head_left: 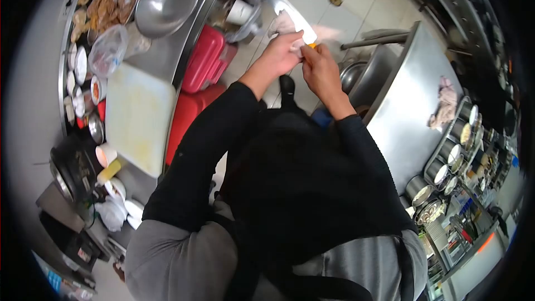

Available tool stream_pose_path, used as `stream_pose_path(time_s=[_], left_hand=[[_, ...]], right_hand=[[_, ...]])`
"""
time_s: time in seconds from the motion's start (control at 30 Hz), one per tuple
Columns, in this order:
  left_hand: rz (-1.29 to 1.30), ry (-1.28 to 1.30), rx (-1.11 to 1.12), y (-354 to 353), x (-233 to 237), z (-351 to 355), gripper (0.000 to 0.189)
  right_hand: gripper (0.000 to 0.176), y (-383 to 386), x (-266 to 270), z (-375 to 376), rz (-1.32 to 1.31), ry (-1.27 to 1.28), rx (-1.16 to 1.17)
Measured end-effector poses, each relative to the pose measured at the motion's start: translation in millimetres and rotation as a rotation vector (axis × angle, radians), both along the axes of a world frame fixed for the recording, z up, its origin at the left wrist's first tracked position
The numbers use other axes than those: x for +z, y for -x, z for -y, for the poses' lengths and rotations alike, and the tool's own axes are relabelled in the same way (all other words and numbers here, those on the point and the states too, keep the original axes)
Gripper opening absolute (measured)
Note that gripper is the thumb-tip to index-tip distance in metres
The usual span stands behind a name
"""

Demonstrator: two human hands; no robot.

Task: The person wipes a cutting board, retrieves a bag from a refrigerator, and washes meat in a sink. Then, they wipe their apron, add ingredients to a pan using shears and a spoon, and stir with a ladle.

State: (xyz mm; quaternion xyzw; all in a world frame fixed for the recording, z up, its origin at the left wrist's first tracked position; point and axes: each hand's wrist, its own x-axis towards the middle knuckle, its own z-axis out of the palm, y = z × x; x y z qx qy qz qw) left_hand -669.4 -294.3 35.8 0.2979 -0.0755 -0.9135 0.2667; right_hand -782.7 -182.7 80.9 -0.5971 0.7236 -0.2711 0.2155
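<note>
A large curved knife (293,14) is held out in front of my body, its blade pointing up and to the left. My right hand (323,71) is closed around its orange handle, of which only a bit shows. Close beside it, my left hand (280,56) is closed at the base of the blade on a pale pinkish cloth (283,24). Part of that cloth lies against the blade, and its edges are smeared by motion. The left fingertips are partly hidden.
On the left counter lie a white cutting board (139,117), a steel bowl (168,1) and bagged food (114,0). Red containers (207,58) stand under its edge. To the right is a steel table (415,100) with a crumpled cloth (446,103) and several metal pots (419,189).
</note>
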Motion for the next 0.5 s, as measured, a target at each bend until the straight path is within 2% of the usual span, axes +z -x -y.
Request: stream_pose_path(time_s=[0.03,0.1,0.2,0.3,0.37,0.4,0.43,0.5], left_hand=[[0.106,0.011,-0.009,1,1,-1,0.026],[0.159,0.001,0.011,-6,4,8,0.027],[0.282,0.019,0.066,-9,21,20,0.026],[0.385,0.06,0.118,-19,7,35,0.023],[0.283,0.222,0.208,-27,-9,43,0.023],[0.309,0.237,0.229,-30,10,44,0.023],[0.3,0.353,0.21,-41,-3,50,0.026],[0.451,0.421,0.221,-64,14,53,0.034]], right_hand=[[0.053,-10,-5,1,-0.031,0.05,-0.007],[0.056,-14,0,-6,0.028,0.077,0.027],[0.058,-7,12,-32,0.013,-0.02,0.058],[0.061,9,13,-65,0.014,-0.063,0.08],[0.062,21,13,-85,0.005,-0.107,0.082],[0.063,28,15,-95,0.01,-0.117,0.078],[0.064,36,18,-103,0.013,-0.122,0.073],[0.063,52,24,-118,-0.034,-0.152,0.083]])
